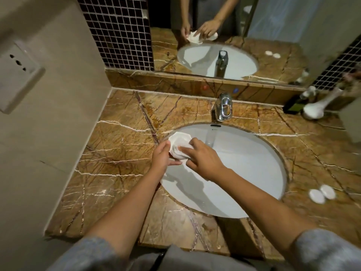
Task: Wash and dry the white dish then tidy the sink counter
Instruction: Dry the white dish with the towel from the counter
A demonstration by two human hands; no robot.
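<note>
The white dish (176,138) is held tilted over the left rim of the oval white sink (254,169). My left hand (162,158) grips its lower left edge from below. My right hand (203,159) presses a white cloth or tissue (184,151) against the dish's inner face. Part of the dish is hidden under the cloth and my fingers. The chrome tap (223,108) stands behind the sink, and no water stream is clearly visible.
The brown marble counter (121,149) surrounds the sink. Two small white round soaps (322,193) lie at the right. A dark bottle (295,103) and a white vase (316,110) stand at the back right. A mirror (214,36) faces me; a wall socket (17,75) is at left.
</note>
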